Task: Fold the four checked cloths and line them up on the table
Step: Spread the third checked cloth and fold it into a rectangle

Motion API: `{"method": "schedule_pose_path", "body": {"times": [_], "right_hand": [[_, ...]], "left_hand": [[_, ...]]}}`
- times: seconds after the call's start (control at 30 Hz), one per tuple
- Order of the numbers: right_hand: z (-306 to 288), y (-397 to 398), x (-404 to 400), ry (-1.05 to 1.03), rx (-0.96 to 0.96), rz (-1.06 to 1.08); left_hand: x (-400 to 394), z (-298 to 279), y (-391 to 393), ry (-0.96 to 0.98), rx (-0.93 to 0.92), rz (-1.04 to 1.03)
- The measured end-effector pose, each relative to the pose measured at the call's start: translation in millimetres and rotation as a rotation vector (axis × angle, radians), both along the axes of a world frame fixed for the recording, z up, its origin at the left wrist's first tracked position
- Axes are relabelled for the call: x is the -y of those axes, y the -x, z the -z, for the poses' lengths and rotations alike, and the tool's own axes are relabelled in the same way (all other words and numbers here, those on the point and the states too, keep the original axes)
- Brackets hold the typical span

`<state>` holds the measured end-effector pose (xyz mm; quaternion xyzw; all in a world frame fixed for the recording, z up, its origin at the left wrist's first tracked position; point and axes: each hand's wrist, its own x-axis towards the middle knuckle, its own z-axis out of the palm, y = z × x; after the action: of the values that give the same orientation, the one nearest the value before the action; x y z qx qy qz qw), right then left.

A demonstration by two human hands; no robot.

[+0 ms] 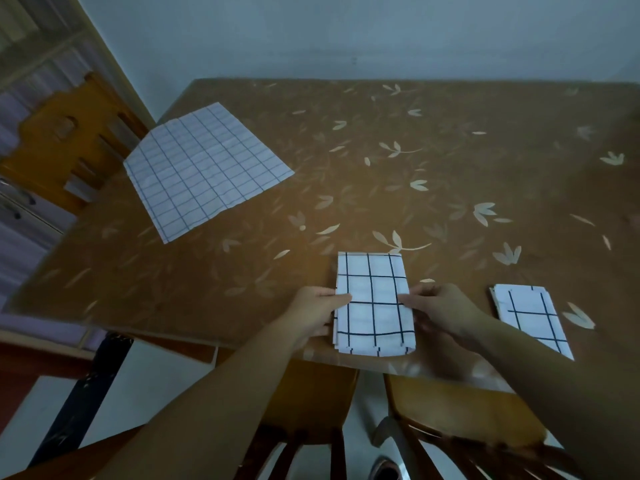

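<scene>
Presently both hands, left hand (317, 308) and right hand (438, 306), are pinching the folded cloth (374, 303) with curled fingers; edges should be squared against its neighbour (530, 317).

A: What's around?
B: Brown leaf-print bench (450, 140), pale wall (346, 32) behind.
A: Seats?
B: Wooden chair (65, 133) far left, two more chairs (460, 407) at near edge.
</scene>
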<state>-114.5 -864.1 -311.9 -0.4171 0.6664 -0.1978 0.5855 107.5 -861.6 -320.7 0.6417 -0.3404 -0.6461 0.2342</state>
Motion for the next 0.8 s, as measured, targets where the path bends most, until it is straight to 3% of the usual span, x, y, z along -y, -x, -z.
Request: {"method": "schedule_pose_path", "body": {"times": [0.17,0.33,0.7,0.8], "right_hand": [[16.1,-1.4,-4.4,0.056,-0.045,0.069],[25.8,2.7,0.7,-0.052,-0.079,0.023],[37.1,13.4,8.5,-0.210,0.357,0.157],[34.0,12.8,7.1,-0.099,0.281,0.106]], "left_hand": [[-5.3,14.9,7.5,-0.109,0.014,-0.106],[-4.4,23.2,8.7,-0.109,0.051,-0.122],[1.3,15.8,5.2,-0.087,-0.172,-0.150],[3.6,13.9,4.3,-0.040,-0.168,-0.124]]}}
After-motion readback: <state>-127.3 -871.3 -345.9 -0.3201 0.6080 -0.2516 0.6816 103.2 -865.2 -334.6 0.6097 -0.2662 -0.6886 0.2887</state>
